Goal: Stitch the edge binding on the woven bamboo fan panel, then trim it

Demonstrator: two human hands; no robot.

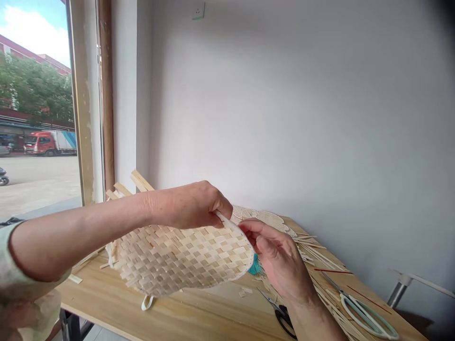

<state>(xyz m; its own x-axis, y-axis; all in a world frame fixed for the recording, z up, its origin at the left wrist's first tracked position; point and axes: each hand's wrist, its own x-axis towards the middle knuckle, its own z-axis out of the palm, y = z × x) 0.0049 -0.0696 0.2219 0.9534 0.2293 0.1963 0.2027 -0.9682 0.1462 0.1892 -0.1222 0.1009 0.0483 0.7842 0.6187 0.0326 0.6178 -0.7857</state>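
A woven mat [188, 255] of pale flat strips, curved along its right side, is held tilted above the table. White trim with small stitches runs along its edge, and loose strip ends stick out at the far left. My left hand [199, 203] reaches across the top and grips the mat's upper edge between thumb and fingers. At the right rim, my right hand [277, 255] has its fingers curled in close to the trim; anything pinched between the fingertips is too small or hidden to make out. A teal tassel [255, 265] shows just behind the rim.
On the wooden table [199, 312] lie black-handled scissors [280, 312], larger pale-green-handled scissors [366, 312] and many loose strips [323, 255]. More pale woven pieces [266, 219] rest at the back. A wall [284, 118] borders the far side, with a window at left.
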